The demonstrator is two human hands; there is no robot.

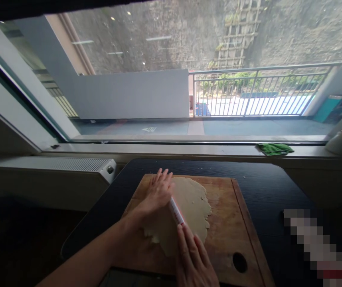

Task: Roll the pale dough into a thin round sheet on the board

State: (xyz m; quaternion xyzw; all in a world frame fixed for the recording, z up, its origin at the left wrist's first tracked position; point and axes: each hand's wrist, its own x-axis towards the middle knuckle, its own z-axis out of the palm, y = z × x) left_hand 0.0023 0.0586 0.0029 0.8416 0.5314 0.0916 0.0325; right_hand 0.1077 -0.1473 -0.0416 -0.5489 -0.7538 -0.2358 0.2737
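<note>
A thin, pale sheet of dough (193,199) with ragged edges lies on a wooden cutting board (224,215). Across the dough runs a slim white tube with red print (177,211), slanting from upper left to lower right. My left hand (160,189) rests over the tube's far end, fingers stretched out and somewhat apart. Over its near end, my right hand (193,255) lies flat with fingers extended. Both palms hide the tube's ends, and neither hand wraps around it. Part of the dough is covered by my left forearm and right hand.
The board has a round hole (240,262) at its near right and sits on a black table (260,179). A blurred-out object (317,243) lies on the right. Beyond are a radiator (69,165), a window sill (188,149) and a green cloth (275,149).
</note>
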